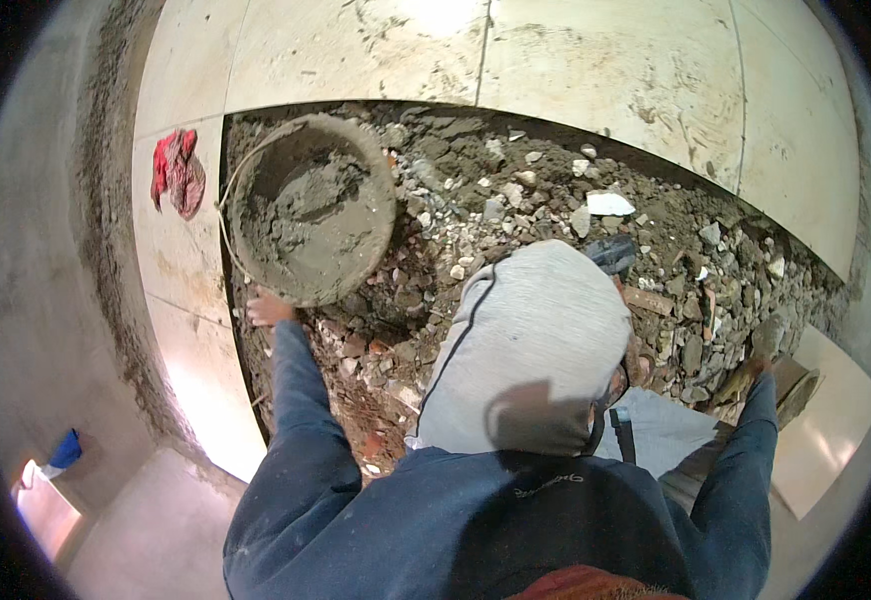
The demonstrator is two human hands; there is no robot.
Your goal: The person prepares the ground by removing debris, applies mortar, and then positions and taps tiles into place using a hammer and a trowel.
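My left hand [270, 309] rests with fingers apart on the rubble right under the near rim of a round bucket [381, 190] that holds grey mortar [306, 215]. It holds nothing. My right hand [753, 372] is at the far right, mostly hidden behind its blue sleeve, and grips the handle of a mortar-caked trowel [796, 388] that lies over the edge of a loose tile [841, 425]. My bent knee in grey trousers [531, 345] sits between the two hands.
A bed of stones and broken brick [556, 190] fills a pit bordered by pale floor tiles [606, 60]. A red rag [178, 170] lies on the left tiles. A grey wall [46, 250] curves along the left, with a blue object [64, 450] at its foot.
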